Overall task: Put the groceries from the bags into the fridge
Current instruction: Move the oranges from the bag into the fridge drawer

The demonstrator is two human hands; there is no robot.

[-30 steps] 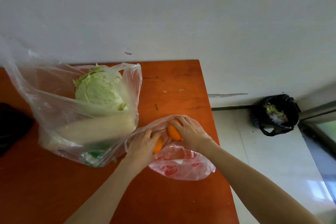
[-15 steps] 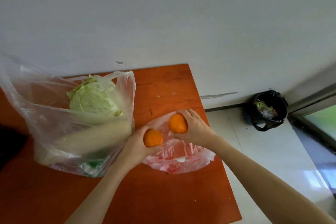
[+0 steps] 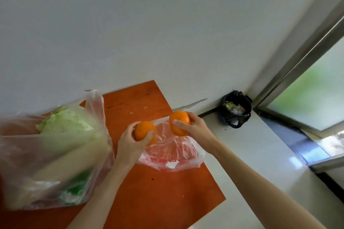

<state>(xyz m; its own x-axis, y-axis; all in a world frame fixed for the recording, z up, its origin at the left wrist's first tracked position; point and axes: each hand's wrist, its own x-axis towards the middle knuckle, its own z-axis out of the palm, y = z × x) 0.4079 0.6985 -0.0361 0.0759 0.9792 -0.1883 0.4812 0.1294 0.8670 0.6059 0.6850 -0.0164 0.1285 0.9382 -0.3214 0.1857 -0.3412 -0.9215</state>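
Observation:
My left hand [image 3: 131, 141] grips an orange [image 3: 143, 131] just above a small clear bag with red print [image 3: 171, 152] that lies slack on the orange-brown table [image 3: 158, 195]. My right hand [image 3: 195, 128] holds a second orange [image 3: 179, 121], lifted a little higher over the same bag. To the left, a large clear bag [image 3: 46, 163] holds a green cabbage [image 3: 65, 122], a long pale vegetable and something green at the bottom. No fridge is in view.
A white wall stands right behind the table. A black-lined waste bin [image 3: 235, 108] sits in the floor corner to the right, beside a metal-framed glass door [image 3: 307, 98]. Pale floor tiles run along the table's right edge.
Both hands have come up out of the small bag, each lifting an orange clear of it. The camera has tilted up and to the right.

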